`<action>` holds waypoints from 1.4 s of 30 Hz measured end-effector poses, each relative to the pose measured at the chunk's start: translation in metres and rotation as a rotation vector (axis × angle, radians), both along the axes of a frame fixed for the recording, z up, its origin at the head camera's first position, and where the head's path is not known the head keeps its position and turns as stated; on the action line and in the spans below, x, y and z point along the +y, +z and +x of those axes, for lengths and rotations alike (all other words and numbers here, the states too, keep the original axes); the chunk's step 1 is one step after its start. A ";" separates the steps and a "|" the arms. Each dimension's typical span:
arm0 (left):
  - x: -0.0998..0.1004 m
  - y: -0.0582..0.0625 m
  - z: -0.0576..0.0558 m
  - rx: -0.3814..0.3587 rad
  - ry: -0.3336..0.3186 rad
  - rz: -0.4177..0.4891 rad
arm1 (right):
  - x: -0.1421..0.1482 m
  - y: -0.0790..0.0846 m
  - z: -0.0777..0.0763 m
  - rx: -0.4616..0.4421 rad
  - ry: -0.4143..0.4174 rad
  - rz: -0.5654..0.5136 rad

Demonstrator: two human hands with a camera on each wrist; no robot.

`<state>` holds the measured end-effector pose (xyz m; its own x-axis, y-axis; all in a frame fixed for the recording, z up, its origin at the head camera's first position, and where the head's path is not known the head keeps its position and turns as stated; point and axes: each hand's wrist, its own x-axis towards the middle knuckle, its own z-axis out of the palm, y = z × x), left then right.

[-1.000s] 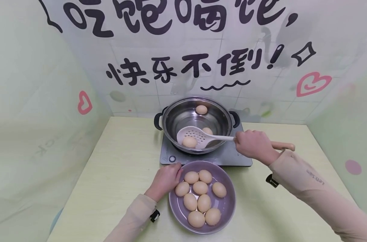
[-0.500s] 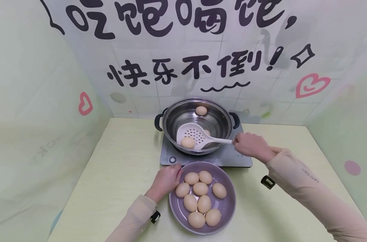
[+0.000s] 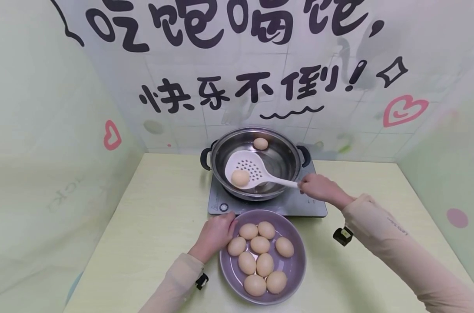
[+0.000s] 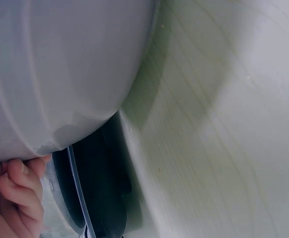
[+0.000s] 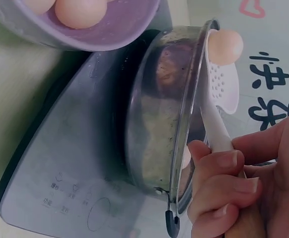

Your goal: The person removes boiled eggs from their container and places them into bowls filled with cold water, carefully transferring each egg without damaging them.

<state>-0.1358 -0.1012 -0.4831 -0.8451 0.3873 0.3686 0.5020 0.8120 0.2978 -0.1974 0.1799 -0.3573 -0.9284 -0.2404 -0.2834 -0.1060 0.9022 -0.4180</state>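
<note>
My right hand (image 3: 324, 190) grips the handle of a white slotted spoon (image 3: 257, 168), which has a wooden-looking end in the right wrist view. One egg (image 3: 240, 178) lies in the spoon's head, over the left side of a steel pot (image 3: 280, 153); in the right wrist view this egg (image 5: 225, 47) stands at rim height. Another egg (image 3: 260, 144) is at the pot's back. With its fingers at the rim, my left hand (image 3: 215, 232) holds a purple bowl (image 3: 293, 269) containing several eggs (image 3: 265, 264). The left wrist view shows curled fingers (image 4: 23, 193) against the bowl's side.
The pot, with two black handles (image 3: 304, 155), stands on a flat grey induction cooker (image 3: 221, 195). The bowl is close in front of the cooker on a pale wooden table (image 3: 143, 243). Behind the pot rises a wall (image 3: 174, 134) with black lettering; side panels flank the table.
The slotted spoon has swung slightly left and up with its egg. An egg seen behind the spoon earlier is now hidden in the head view. My left hand stays at the bowl's rim.
</note>
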 end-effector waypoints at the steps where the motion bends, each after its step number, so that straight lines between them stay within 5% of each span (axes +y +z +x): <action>1: 0.000 -0.001 0.000 0.001 0.001 -0.001 | 0.001 0.000 0.000 -0.005 0.000 -0.001; 12: 0.002 -0.004 0.001 -0.009 0.006 -0.008 | 0.022 0.014 0.017 -0.019 -0.019 -0.026; 23: 0.002 0.002 -0.009 0.016 0.008 0.001 | 0.061 0.026 0.063 0.066 -0.018 -0.050; 35: 0.002 -0.002 -0.009 0.005 0.002 0.002 | 0.083 -0.009 0.126 -0.012 -0.112 -0.022; 42: 0.002 -0.005 -0.007 -0.020 0.000 0.003 | 0.089 -0.027 0.149 -0.047 -0.168 -0.021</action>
